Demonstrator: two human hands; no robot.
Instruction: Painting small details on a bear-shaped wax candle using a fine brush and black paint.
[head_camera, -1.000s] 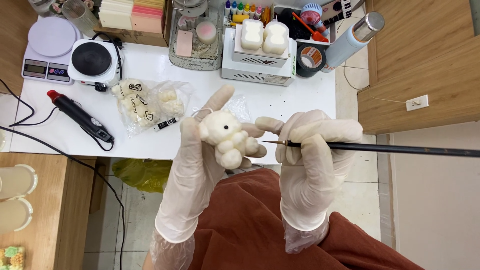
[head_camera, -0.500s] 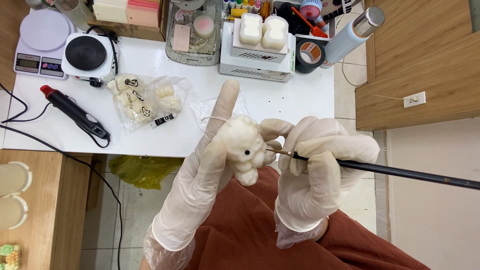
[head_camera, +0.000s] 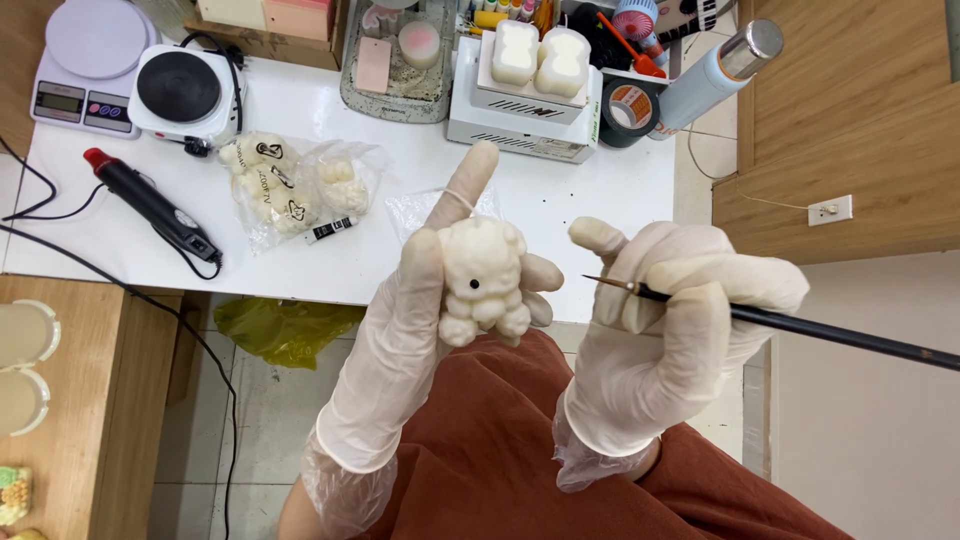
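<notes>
The gloved fingers (head_camera: 440, 270) of the left hand (head_camera: 420, 320) are wrapped about a small cream-white moulded animal figure (head_camera: 482, 282) with one black dot painted on it, thumb along its near side, fingertips showing past its far side, and the forefinger standing straight up above it; the figure is held upright in the air over the person's lap, just in front of the near edge of the white table (head_camera: 620, 190). The right hand (head_camera: 672, 330), also in a thin pale glove, is closed around a thin black paintbrush (head_camera: 800, 325) whose fine tip points left toward the figure and stops just short of it, apart, while the long handle runs out to the right edge of view. Behind the hands on the table lie a clear plastic bag of cream moulded figures (head_camera: 290, 185), a black heat tool with a red end (head_camera: 150, 205) and its cable, a small white hotplate with a black round top (head_camera: 185, 90), a white kitchen scale (head_camera: 85, 55), a white box with two cream block shapes on top (head_camera: 530, 85), a roll of dark tape (head_camera: 630, 105) and a pale blue steel-capped bottle (head_camera: 715, 75) lying tilted at the far right corner
</notes>
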